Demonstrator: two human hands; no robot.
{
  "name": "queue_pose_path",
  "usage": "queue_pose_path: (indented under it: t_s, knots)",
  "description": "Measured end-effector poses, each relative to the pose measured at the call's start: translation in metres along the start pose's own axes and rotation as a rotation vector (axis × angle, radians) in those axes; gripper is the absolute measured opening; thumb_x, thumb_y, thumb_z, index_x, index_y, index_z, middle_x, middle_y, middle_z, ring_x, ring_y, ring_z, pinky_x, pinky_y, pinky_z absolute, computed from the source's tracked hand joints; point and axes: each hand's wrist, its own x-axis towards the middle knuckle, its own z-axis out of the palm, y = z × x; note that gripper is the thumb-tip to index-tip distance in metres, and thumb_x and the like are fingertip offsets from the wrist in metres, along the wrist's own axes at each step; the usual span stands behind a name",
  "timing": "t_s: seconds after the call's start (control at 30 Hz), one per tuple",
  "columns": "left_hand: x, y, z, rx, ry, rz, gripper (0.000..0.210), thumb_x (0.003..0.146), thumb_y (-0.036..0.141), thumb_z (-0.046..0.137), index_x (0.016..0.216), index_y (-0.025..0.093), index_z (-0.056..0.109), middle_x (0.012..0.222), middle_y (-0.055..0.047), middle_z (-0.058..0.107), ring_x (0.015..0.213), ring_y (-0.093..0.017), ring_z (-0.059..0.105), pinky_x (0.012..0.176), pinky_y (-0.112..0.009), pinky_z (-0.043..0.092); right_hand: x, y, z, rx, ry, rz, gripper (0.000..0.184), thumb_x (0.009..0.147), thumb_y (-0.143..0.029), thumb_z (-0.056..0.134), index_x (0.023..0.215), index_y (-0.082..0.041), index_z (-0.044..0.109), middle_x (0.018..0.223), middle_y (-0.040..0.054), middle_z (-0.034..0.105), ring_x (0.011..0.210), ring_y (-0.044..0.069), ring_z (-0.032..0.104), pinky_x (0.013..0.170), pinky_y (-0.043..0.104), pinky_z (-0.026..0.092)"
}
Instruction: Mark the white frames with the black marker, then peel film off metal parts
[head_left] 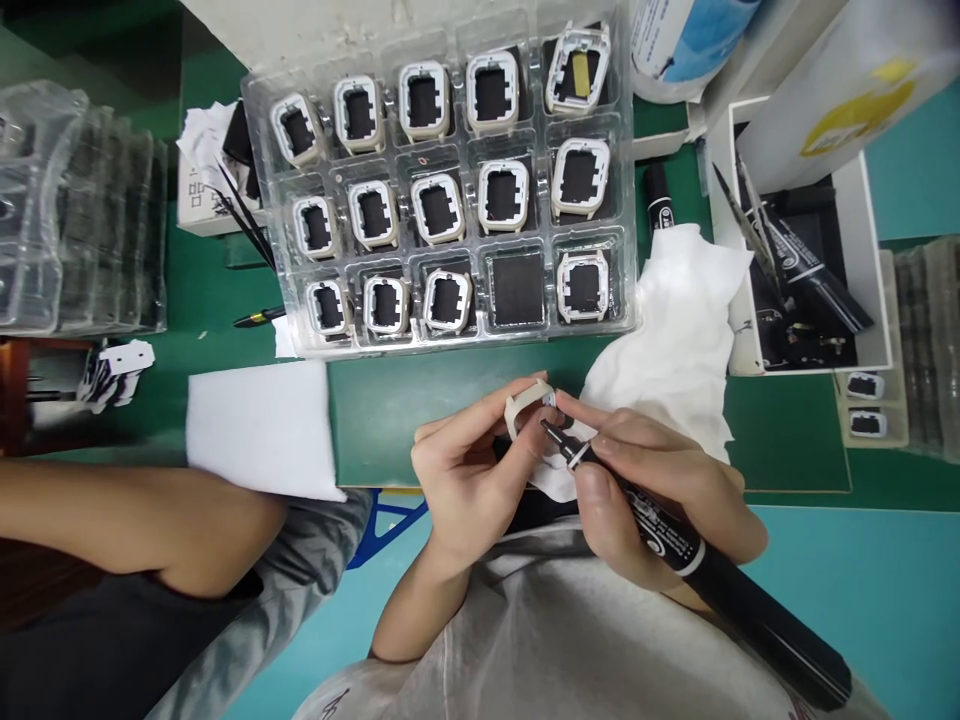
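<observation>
My left hand (pixel 469 475) pinches a cream-coloured watch case frame (pixel 517 405), held tilted just past the table's front edge. In my right hand (pixel 660 490) is a thick black marker pen (pixel 720 575), its narrow tip pointing up and left at the frame. The tip is close to the frame's inner side; whether it touches cannot be made out. My right index finger reaches the frame's right end. A white cloth hangs below the frame, partly hidden by my hands. Ahead lies a clear plastic tray (pixel 442 345) with similar frames in its compartments; one front-row compartment holds no frame.
A white cloth (pixel 660 350) lies right of the tray, a folded one (pixel 259 425) at left. A white box (pixel 814 360) holds tweezers and a marker. Bottles stand behind it. Stacked clear trays (pixel 75 220) stand far left. Another person's arm (pixel 142 510) reaches in at left.
</observation>
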Motion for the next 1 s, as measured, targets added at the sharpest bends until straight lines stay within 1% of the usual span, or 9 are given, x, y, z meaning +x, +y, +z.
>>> queue_pose_path:
  t_s: [0.13,0.23,0.33,0.5,0.67,0.8,0.9,0.97,1.0]
  knots:
    - [0.003,0.002,0.001,-0.033,-0.009,-0.044,0.018,0.093,0.032,0.091,0.108,0.025,0.090,0.101,-0.005,0.089,0.086,-0.022,0.084,0.076,-0.030,0.070,-0.002,0.004,0.007,0.001,0.101,-0.059,0.021,0.090,-0.009,0.075,0.106,-0.023,0.075,0.074,-0.0014,0.078,0.065,0.023,0.081,0.072,0.040,0.079]
    - [0.005,0.003,0.001,-0.070,-0.035,-0.076,0.016,0.093,0.033,0.091,0.105,0.023,0.089,0.097,-0.005,0.088,0.086,-0.022,0.085,0.077,-0.030,0.070,-0.003,0.007,0.006,0.014,0.072,-0.120,0.022,0.086,-0.006,0.076,0.104,-0.019,0.075,0.075,-0.0002,0.077,0.058,0.020,0.077,0.075,0.039,0.079]
    - [0.007,0.002,0.000,-0.096,-0.069,-0.096,0.018,0.093,0.034,0.091,0.106,0.022,0.088,0.095,-0.006,0.087,0.081,-0.021,0.083,0.075,-0.029,0.070,-0.005,0.008,0.006,0.013,0.084,-0.103,0.021,0.087,-0.009,0.077,0.106,-0.020,0.076,0.075,-0.0017,0.076,0.060,0.019,0.077,0.076,0.038,0.079]
    - [0.006,0.003,-0.003,-0.085,-0.073,-0.067,0.017,0.091,0.030,0.092,0.106,0.022,0.089,0.092,-0.005,0.086,0.076,-0.018,0.080,0.068,-0.024,0.065,-0.007,0.006,0.009,-0.014,0.124,-0.065,0.018,0.091,-0.014,0.076,0.105,-0.025,0.075,0.076,-0.0015,0.078,0.068,0.024,0.082,0.074,0.041,0.079]
    - [0.004,0.000,-0.001,-0.001,-0.032,-0.020,0.018,0.090,0.030,0.093,0.105,0.022,0.089,0.091,-0.003,0.086,0.073,-0.017,0.076,0.068,-0.025,0.063,-0.003,0.005,0.008,-0.025,0.062,-0.043,0.024,0.087,-0.009,0.080,0.105,-0.024,0.075,0.079,0.0015,0.081,0.080,0.028,0.086,0.067,0.037,0.078]
    - [0.002,-0.002,0.002,-0.040,-0.040,-0.029,0.016,0.092,0.029,0.091,0.107,0.024,0.088,0.094,-0.003,0.086,0.077,-0.017,0.078,0.072,-0.026,0.064,-0.006,0.006,0.001,0.034,0.077,-0.029,0.025,0.089,-0.009,0.078,0.108,-0.025,0.076,0.088,0.0032,0.084,0.083,0.028,0.087,0.068,0.036,0.077]
    - [0.002,0.007,0.000,-0.001,0.004,-0.020,0.023,0.092,0.030,0.092,0.113,0.025,0.085,0.100,-0.005,0.086,0.088,-0.022,0.083,0.081,-0.032,0.067,-0.011,0.006,-0.012,0.073,-0.012,0.087,0.025,0.091,-0.007,0.078,0.109,-0.024,0.077,0.100,0.0059,0.086,0.075,0.025,0.085,0.069,0.036,0.077]
    - [0.009,0.018,-0.004,0.061,0.044,0.046,0.032,0.090,0.030,0.094,0.119,0.026,0.081,0.103,-0.005,0.086,0.094,-0.025,0.083,0.087,-0.036,0.067,-0.014,0.005,-0.020,0.087,-0.071,0.141,0.024,0.090,-0.005,0.079,0.107,-0.022,0.078,0.102,0.0067,0.086,0.073,0.024,0.083,0.069,0.035,0.077]
    - [0.015,0.024,-0.005,0.093,0.059,0.089,0.036,0.089,0.030,0.095,0.121,0.027,0.079,0.104,-0.005,0.085,0.094,-0.024,0.083,0.087,-0.036,0.067,-0.015,0.005,-0.023,0.095,-0.075,0.138,0.023,0.090,-0.005,0.079,0.105,-0.022,0.078,0.100,0.0064,0.085,0.072,0.024,0.083,0.069,0.034,0.077]
